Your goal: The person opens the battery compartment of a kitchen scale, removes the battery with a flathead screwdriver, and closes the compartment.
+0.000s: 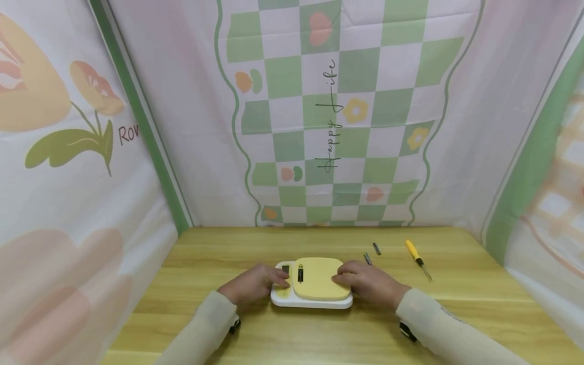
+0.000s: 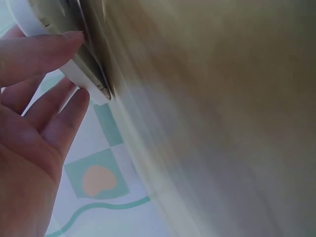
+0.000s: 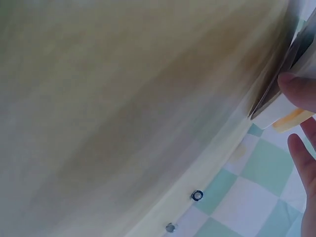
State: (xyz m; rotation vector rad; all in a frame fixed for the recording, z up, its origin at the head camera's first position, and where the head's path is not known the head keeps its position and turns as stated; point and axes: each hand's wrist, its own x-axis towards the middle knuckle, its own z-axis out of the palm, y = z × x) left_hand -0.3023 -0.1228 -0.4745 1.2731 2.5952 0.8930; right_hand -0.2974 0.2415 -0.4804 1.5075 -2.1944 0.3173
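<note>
A white kitchen scale with a yellow weighing platform is between the two hands, close over the wooden table. The left hand grips its left end, where a small dark display shows beside the fingers. In the left wrist view, the left hand has its thumb across the scale's white edge. From the other side the right hand holds the right end, with fingertips over the platform. The right wrist view shows that thumb low against the scale's side.
Two small batteries, one nearer and one farther, lie beyond the right hand. A screwdriver with a yellow handle rests farther right on the table. Printed cloth hangs behind and at both sides.
</note>
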